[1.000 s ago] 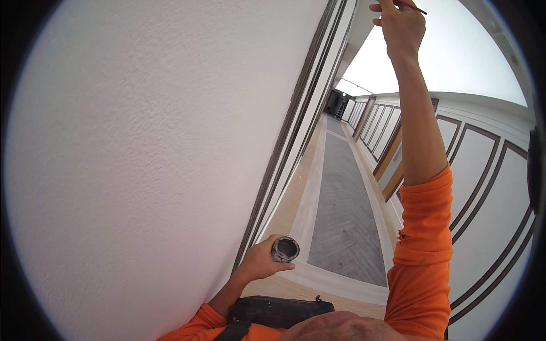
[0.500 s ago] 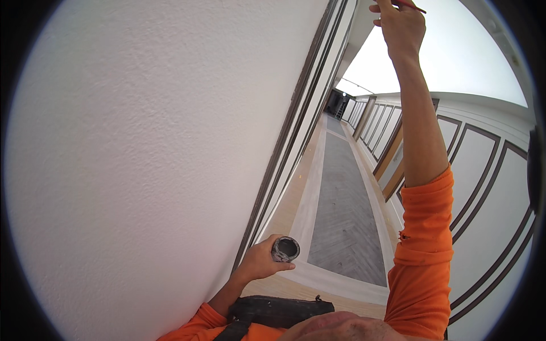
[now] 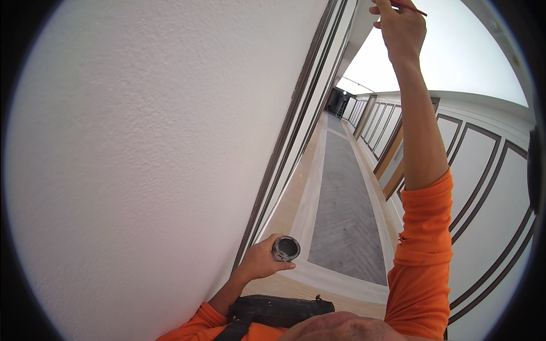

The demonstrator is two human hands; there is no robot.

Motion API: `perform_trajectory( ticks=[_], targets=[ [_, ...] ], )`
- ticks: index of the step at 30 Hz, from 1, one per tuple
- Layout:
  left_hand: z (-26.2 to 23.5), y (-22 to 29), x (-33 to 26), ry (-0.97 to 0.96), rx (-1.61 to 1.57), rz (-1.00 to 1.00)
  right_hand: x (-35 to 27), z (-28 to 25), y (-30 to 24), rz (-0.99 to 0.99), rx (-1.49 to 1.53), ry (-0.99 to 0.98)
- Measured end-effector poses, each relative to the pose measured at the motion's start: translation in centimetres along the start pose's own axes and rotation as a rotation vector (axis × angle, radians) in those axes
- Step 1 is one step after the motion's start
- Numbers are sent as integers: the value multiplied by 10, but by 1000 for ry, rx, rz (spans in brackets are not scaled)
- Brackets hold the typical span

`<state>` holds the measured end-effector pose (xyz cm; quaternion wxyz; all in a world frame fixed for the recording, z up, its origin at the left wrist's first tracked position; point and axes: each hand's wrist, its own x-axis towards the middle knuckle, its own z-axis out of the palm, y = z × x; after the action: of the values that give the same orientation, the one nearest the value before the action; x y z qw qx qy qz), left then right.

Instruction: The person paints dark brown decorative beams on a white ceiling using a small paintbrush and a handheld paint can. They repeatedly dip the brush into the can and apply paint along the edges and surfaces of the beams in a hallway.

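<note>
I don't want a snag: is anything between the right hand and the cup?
Nothing visible stands between the right hand, raised and holding a thin red stick, and the dark cup in the left hand. The cup is uncovered.

The big white ceiling [image 3: 472, 62] is glowing in the upper right, showing almost as plain white. Against it, the right hand [image 3: 402, 33] is looking a bit darker. Soft light is spreading over the bumpy wall [image 3: 142, 170] at the left. The hallway's far end [image 3: 336, 102] is looking dark. Straight strips [image 3: 482, 131] are bending at the right, and blackness is filling the corners.
</note>
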<state>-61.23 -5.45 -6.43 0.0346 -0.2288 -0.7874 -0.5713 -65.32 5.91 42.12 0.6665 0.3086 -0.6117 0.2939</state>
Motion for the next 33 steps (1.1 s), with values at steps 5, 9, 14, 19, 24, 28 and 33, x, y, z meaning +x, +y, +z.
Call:
perform_trajectory(
  ticks=[5,9,14,19,24,28,33],
  targets=[
    [0,0,1,-6,2,2,-4,-4,0,-37,3,-1],
    [-1,1,0,-13,-11,-7,1,-3,2,-79,13,25],
    [-1,2,0,-6,-23,12,4,-3,-5,-138,-4,31],
    [-1,-3,0,11,-24,36,3,-3,-11,-117,-24,1],
    [1,-4,1,12,-15,54,7,-2,-5,-83,-86,-21],
    [0,-2,1,9,-8,40,11,0,7,-183,-94,-3],
    [0,-4,1,9,-6,36,8,0,-4,-90,-91,-4]
  ],
)
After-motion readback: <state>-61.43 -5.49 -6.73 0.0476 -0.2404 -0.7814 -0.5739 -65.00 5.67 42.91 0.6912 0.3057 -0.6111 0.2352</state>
